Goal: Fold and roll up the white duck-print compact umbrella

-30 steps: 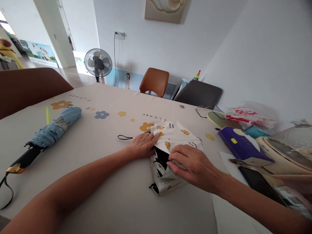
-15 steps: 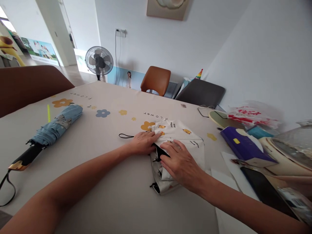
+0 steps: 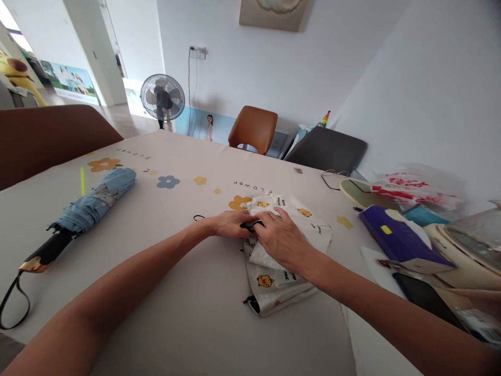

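A white folding umbrella with yellow duck prints and small lettering lies half folded on the table, its canopy in loose layers. My left hand is closed at its left end, where a black strap loop sticks out. Under the fingers of that hand, the part it grips is mostly hidden. My right hand rests over the canopy, its fingers pinching a fold with a dark edge, close to my left fingertips. Black rib tips show along the canopy's lower left edge. A blue folded umbrella with a black handle lies at the left.
The table has a flower-print cover. On the right are a purple box, a dark phone, eyeglasses and a plastic bag. Behind stand a fan, a brown chair and a dark chair.
My right hand has moved up and left toward my left hand, bringing a canopy fold with it. A lower layer with a duck print is now uncovered. The view has shifted slightly.
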The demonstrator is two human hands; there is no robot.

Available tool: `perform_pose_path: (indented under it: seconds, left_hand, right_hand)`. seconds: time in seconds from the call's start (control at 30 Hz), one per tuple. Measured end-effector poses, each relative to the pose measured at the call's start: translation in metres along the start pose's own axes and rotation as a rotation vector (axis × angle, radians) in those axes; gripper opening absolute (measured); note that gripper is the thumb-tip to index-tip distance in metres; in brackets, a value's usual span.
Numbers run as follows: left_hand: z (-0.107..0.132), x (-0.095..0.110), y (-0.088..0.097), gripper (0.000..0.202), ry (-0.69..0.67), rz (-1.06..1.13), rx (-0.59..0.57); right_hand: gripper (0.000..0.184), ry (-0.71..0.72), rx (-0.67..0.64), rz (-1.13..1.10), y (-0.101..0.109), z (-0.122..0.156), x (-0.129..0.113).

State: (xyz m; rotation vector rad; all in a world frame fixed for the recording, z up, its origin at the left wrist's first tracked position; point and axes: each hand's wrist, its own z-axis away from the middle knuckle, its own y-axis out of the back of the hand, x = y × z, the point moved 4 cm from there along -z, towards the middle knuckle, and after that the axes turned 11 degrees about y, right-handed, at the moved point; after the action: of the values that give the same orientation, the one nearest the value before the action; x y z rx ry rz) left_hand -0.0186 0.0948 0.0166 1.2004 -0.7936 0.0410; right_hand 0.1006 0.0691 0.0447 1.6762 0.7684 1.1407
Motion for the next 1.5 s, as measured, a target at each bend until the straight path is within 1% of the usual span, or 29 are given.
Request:
perform_pose_path:
  seconds: [0.1,0.17,0.3,0.4,0.5,0.6,0.73,0.8,0.87,0.93,1.0,1.07,1.1,1.2,1.3,1.37,1.4,1.5]
  left_hand:
    - [-0.001,-0.002,-0.001,0.031,-0.004,0.027,-0.006]
    - [-0.001,-0.004,-0.002,0.031,0.003,0.028,0.002]
    - [0.000,-0.003,-0.002,0.039,0.006,0.014,0.010]
    - [0.000,-0.003,-0.002,0.044,0.007,0.010,0.012]
    - [0.000,-0.004,-0.001,0.051,-0.019,0.029,0.014]
    - [-0.001,-0.006,-0.001,0.051,-0.012,0.047,0.006]
    - [-0.001,-0.005,0.000,0.042,0.001,0.049,-0.023]
    - [0.000,-0.005,0.000,0.040,0.005,0.048,-0.016]
    - [0.000,-0.005,0.000,0.040,0.013,0.051,-0.002]
    - [-0.001,-0.006,0.000,0.038,0.005,0.066,0.003]
    - [-0.003,-0.008,-0.002,0.037,-0.010,0.096,-0.001]
    - [-0.005,-0.009,-0.004,0.037,-0.010,0.132,0.017]
    - [-0.006,-0.010,-0.004,0.038,-0.001,0.146,0.032]
    - [-0.007,-0.012,-0.004,0.041,0.049,0.161,0.068]
    - [-0.006,-0.013,-0.003,0.042,0.059,0.183,0.025]
    - [-0.004,-0.012,-0.001,0.044,0.030,0.194,-0.009]
    - [-0.004,-0.013,-0.001,0.045,0.020,0.191,-0.007]
    - [-0.005,-0.012,0.000,0.046,-0.006,0.176,0.038]
  right_hand:
    - [0.017,-0.035,-0.011,-0.025,-0.001,-0.001,0.004]
    - [0.017,-0.039,0.001,-0.027,-0.002,0.001,0.003]
    - [0.017,-0.024,0.028,0.012,-0.003,0.007,-0.002]
    - [0.019,-0.028,0.015,0.054,-0.003,0.010,-0.004]
    - [0.016,-0.028,0.005,0.051,-0.001,0.011,-0.005]
    - [0.012,-0.026,0.010,-0.037,-0.001,0.012,-0.003]
    - [0.011,0.009,0.008,-0.252,0.000,0.017,-0.001]
    - [0.013,0.024,0.013,-0.318,0.004,0.021,-0.001]
    - [0.015,0.038,0.029,-0.332,0.011,0.024,-0.002]
    - [0.016,0.059,0.073,-0.292,0.020,0.028,-0.005]
    - [0.016,0.101,0.151,-0.226,0.030,0.033,-0.008]
    - [0.017,0.183,0.203,-0.186,0.037,0.039,-0.013]
    - [0.018,0.235,0.204,-0.185,0.038,0.041,-0.016]
    - [0.017,0.354,0.147,-0.219,0.035,0.048,-0.023]
    - [0.017,0.402,0.106,-0.213,0.032,0.048,-0.024]
    - [0.019,0.394,0.084,-0.139,0.032,0.045,-0.022]
    - [0.019,0.376,0.070,-0.085,0.033,0.043,-0.021]
    - [0.019,0.295,0.023,0.069,0.033,0.036,-0.018]
